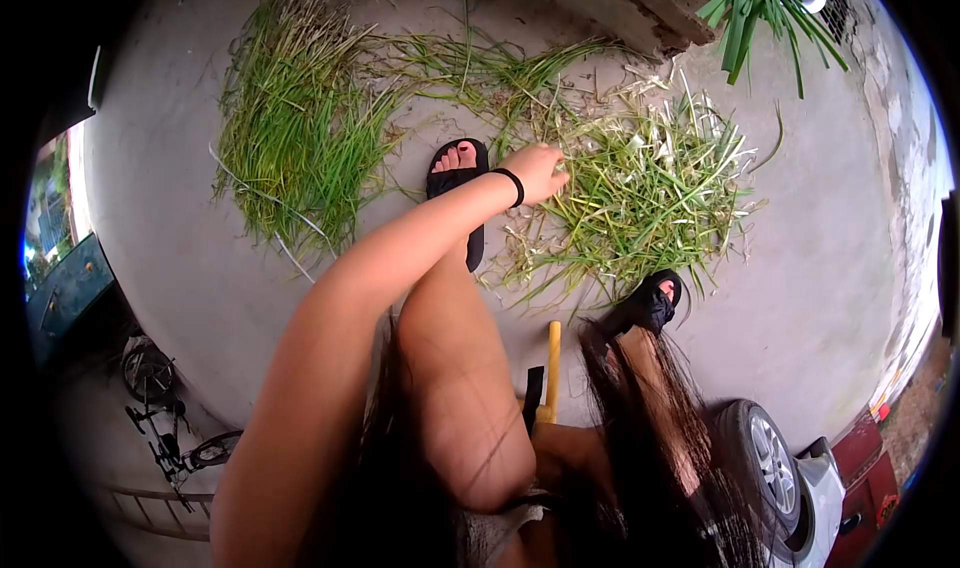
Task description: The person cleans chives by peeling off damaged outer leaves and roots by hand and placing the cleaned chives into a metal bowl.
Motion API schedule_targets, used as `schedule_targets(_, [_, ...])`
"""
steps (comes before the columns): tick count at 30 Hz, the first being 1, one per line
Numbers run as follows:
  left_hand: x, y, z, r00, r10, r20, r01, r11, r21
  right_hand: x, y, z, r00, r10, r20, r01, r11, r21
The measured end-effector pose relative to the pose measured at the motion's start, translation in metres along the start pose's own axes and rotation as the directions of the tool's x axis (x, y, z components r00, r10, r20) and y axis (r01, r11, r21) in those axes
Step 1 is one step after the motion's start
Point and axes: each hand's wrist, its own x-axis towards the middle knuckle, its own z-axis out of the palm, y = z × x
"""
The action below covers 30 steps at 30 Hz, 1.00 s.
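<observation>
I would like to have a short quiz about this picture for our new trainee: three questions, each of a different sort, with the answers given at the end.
1. Multiple choice. What colour is the wristband?
a) white
b) black
c) red

2. True or false? In the picture, the left sandal stands between the long-grass heap and the green-and-pale heap.

3. Short answer. At the edge of which heap is the left hand?

Key
1: b, black.
2: True.
3: The green-and-pale heap.
</observation>
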Motion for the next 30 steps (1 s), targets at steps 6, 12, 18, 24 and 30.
schedule_targets(6, [0.04, -0.029, -0.019, 0.96, -0.025, -0.28, 0.085, 0.975, 0.204, 0.009, 0.004, 0.005, 1.0, 0.013, 0.01, -0.013, 0.999, -0.029])
schedule_targets(12, [0.075, -0.027, -0.008, 0.927, 0.002, -0.375, 0.161, 0.901, 0.403, 0.033, 0.017, -0.008, 0.998, 0.014, 0.065, -0.008, 0.996, -0.087])
schedule_targets(18, [0.111, -0.018, 0.008, 0.901, -0.1, -0.423, 0.311, 0.829, 0.465, 0.047, 0.014, -0.016, 0.997, 0.027, 0.076, -0.017, 0.991, -0.13])
schedule_targets(24, [0.101, -0.014, 0.004, 0.835, -0.32, -0.448, 0.37, 0.929, 0.026, 0.045, 0.012, -0.015, 0.996, 0.02, 0.09, -0.008, 0.991, -0.131])
schedule_targets(30, [0.052, -0.009, 0.01, 0.978, -0.21, -0.007, 0.081, 0.407, -0.91, 0.032, -0.011, -0.009, 0.994, -0.039, 0.106, 0.05, 0.993, -0.105])
